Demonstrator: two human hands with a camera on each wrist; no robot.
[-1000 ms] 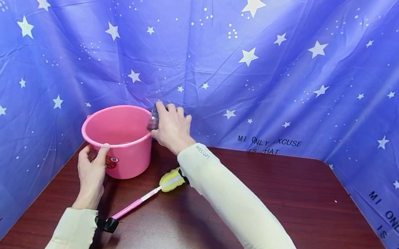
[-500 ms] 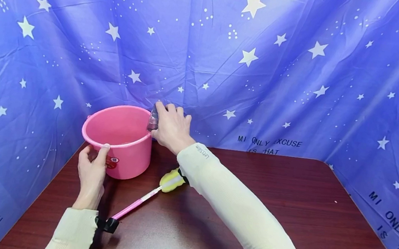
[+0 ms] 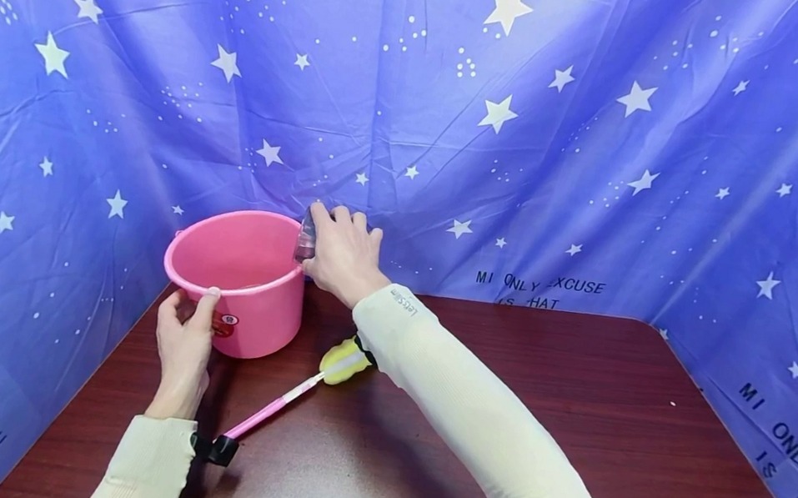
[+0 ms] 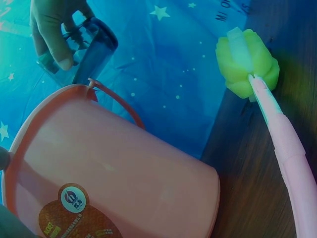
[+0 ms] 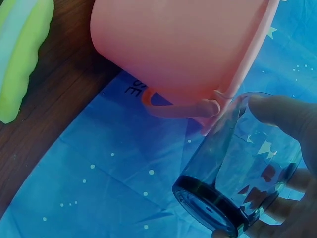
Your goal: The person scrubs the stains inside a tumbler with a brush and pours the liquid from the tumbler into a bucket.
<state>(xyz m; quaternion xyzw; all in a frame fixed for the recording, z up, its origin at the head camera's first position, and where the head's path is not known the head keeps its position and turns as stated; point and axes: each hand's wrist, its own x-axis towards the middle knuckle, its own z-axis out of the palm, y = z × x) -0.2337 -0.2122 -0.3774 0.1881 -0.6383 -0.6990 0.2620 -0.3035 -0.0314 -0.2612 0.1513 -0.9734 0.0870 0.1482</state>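
Observation:
My left hand (image 3: pixel 184 343) grips the near rim of a pink plastic bucket (image 3: pixel 262 324), thumb on the outside above a red label. A clear drinking glass (image 3: pixel 306 237) is in my right hand (image 3: pixel 347 255), tilted at the bucket's right rim. In the right wrist view the glass (image 5: pixel 218 163) has its thick base outward and its mouth against the rim, with fingers and thumb around it. Whether anything runs out of it cannot be seen. The bucket's floor is mostly hidden.
On the dark wooden table (image 3: pixel 575 407) lies a brush with a yellow sponge head (image 3: pixel 341 363) and a pink handle (image 3: pixel 263 416), in front of the bucket. A blue star-patterned cloth (image 3: pixel 418 100) hangs behind and at both sides. The bucket's handle (image 4: pixel 116 99) hangs down at its far side.

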